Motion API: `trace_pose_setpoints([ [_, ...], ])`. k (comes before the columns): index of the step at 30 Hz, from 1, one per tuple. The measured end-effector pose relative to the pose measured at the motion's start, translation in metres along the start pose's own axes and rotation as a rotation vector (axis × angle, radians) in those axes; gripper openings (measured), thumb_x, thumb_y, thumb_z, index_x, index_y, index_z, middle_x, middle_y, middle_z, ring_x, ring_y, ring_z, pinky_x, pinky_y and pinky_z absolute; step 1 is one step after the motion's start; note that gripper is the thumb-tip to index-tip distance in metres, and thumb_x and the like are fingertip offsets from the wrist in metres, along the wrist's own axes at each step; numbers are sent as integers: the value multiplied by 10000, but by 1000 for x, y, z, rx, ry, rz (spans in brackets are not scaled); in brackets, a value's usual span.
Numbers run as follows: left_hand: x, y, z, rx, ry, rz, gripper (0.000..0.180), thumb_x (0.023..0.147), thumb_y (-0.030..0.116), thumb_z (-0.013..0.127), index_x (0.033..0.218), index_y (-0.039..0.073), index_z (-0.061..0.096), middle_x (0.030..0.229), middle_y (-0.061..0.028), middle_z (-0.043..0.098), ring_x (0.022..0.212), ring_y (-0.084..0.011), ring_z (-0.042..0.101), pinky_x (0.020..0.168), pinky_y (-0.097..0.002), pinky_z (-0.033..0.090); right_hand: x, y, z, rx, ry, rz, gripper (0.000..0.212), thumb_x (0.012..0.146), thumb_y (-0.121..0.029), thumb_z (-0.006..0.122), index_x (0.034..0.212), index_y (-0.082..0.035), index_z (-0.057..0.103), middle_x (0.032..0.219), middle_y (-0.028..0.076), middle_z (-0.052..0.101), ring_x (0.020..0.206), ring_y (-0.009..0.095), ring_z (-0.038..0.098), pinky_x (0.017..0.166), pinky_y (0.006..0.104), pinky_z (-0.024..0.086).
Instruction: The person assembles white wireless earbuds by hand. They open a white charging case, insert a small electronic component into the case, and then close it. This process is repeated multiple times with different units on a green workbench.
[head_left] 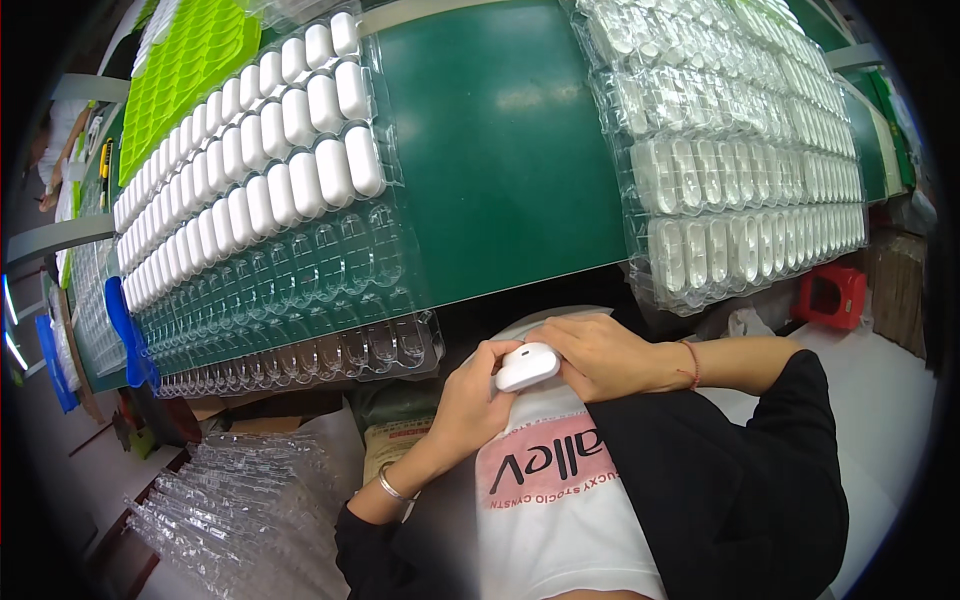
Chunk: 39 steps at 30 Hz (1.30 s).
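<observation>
Green table (pixel 500 170) ahead, white case (pixel 528 369) held between the hands (pixel 608 356).

To my right, stacked clear trays (pixel 745 175) lie on the green surface (pixel 500 180); below them I see a red plastic box (pixel 848 297) beside a brown stack (pixel 897 290). A bright green pocketed sheet (pixel 190 80) sits far left of me, and a blue curved piece (pixel 125 330) nearer, at the surface's left end. Low on my near left stands a bunch of clear plastic (pixel 240 510).
</observation>
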<state>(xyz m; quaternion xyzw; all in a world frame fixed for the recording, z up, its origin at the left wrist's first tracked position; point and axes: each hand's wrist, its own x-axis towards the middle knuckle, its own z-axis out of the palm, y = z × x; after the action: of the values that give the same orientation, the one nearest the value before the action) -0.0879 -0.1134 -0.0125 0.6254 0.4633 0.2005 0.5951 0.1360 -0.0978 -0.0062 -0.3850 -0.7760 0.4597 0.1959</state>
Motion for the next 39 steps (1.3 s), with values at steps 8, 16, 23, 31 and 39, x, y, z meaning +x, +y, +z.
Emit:
trace_pose_setpoints([
  [8,-2,-40,16,34,65,62,393,743,3,716,1105,5,564,910,-176,685,814,-311,702,706,-365,548,-12,13,38,-49,177,26,369,717,4,636,1085,-9,614,849,124,613,746,325,631,620,394,514],
  [16,10,-37,15,-39,-91,-42,275,742,-35,662,1008,-35,592,848,-176,706,737,-245,719,676,-313,561,-26,16,44,146,204,170,317,739,39,621,1053,-3,637,793,153,616,675,367,623,572,433,497],
  [23,20,8,-9,-550,-235,-439,214,934,91,676,1079,-14,559,853,-78,669,690,-94,631,638,-247,544,-5,-1,-8,613,38,410,300,866,-98,716,1141,6,660,868,39,676,721,79,593,602,242,478],
  [31,6,53,-24,-583,-130,-206,336,936,110,662,1193,-63,533,1032,-114,663,858,-134,662,764,-272,550,-1,-22,-34,571,142,99,327,809,-198,818,1047,-16,687,815,51,682,600,93,572,524,244,432],
  [39,9,51,-26,-241,208,343,513,810,1,770,1257,-56,526,1169,-208,646,1055,-231,656,913,-336,539,7,-30,-34,433,304,108,275,797,-177,822,992,-16,713,803,63,706,526,72,555,486,228,419],
])
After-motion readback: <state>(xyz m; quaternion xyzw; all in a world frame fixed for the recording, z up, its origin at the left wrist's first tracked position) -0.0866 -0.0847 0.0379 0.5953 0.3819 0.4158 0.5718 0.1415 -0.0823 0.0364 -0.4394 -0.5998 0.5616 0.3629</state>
